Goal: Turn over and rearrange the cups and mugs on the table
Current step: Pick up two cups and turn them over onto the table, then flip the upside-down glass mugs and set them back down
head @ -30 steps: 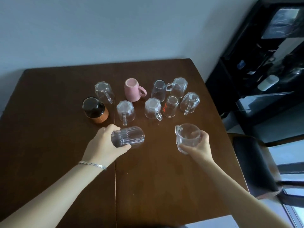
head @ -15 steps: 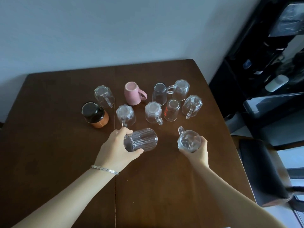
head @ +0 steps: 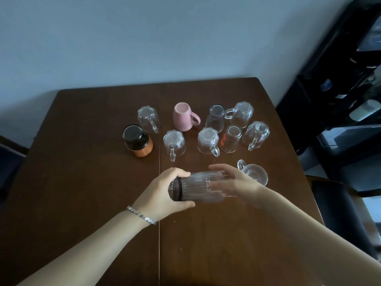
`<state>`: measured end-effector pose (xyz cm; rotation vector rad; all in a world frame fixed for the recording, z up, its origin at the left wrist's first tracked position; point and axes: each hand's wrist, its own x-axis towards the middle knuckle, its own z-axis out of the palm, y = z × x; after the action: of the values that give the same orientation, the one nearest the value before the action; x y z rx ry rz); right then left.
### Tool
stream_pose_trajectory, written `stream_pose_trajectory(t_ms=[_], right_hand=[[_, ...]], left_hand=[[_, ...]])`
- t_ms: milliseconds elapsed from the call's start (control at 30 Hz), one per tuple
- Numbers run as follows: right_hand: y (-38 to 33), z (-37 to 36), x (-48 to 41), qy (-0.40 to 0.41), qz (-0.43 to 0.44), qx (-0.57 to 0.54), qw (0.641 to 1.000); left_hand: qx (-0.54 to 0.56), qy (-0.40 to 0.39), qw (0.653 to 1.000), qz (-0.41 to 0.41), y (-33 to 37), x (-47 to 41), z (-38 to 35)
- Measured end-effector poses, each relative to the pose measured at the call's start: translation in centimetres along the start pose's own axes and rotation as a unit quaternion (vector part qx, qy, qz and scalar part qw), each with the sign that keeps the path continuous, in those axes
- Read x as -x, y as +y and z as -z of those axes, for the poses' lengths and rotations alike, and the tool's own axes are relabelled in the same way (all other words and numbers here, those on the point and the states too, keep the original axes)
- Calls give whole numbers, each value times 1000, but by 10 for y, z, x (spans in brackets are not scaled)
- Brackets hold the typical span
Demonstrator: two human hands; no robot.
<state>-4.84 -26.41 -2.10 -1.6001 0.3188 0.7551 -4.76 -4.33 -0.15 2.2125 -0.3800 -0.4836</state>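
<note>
A ribbed clear glass (head: 198,186) with a dark base lies sideways above the brown table (head: 82,182). My left hand (head: 162,195) grips its base end. At its mouth end my right hand (head: 241,182) cups around it with fingers apart, partly seen through the glass; I cannot tell if it touches. Just right of that hand, a clear glass mug (head: 255,174) rests upside down on the table. Behind stand a pink mug (head: 182,116), an orange cup (head: 138,141) with a black bottom, and several clear glass mugs (head: 207,140), all upside down.
The table's right edge is close to the set-down mug. A black chair (head: 334,203) stands beyond that edge and a dark shelf unit (head: 340,79) behind it. A pale wall runs along the table's far side.
My right hand set the clear mug down upside down, let go and moved left to the ribbed glass. My left hand carried the ribbed glass rightward, still sideways.
</note>
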Motion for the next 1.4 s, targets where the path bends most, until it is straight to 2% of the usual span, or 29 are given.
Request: stream_pose_trajectory(t_ms=[167,233,300,367,433,567,667,1000,1067,1133,1267,1333,1400], right_hand=[[8,-20,-2,-74,-21,-41,996],[10,-25,-3,-28,11,-24,999],[11,-26,-5,69,50,66,994],[14,-21,-10,167,88,219,957],[15,-15,-18,217,112,352,904],[21,-6,-38,208,89,536,814],[27,-2,-46,202,66,591,778],[26,1,-39,156,19,635,757],[15,0,-39,138,0,631,763],[-6,3,-44,154,11,607,780],[-57,17,-87,216,84,582,780],[-73,21,-115,206,70,594,775],[-80,21,-140,168,20,631,757]], left_hand=[[50,17,998,26,-22,13,-1],[36,-7,998,46,-25,12,0],[-1,-46,997,68,-30,7,1],[-54,-66,991,103,-38,0,2],[-97,-66,981,155,-45,-6,5],[-155,-80,958,227,-56,-12,10],[-195,-88,946,245,-62,-15,14],[-217,-76,946,227,-60,-43,12],[-226,-62,949,210,-56,-55,14],[-245,-33,951,188,-52,-70,18],[-284,41,946,153,-41,-111,30],[-292,47,942,162,-38,-133,34],[-297,33,937,181,-39,-152,33]])
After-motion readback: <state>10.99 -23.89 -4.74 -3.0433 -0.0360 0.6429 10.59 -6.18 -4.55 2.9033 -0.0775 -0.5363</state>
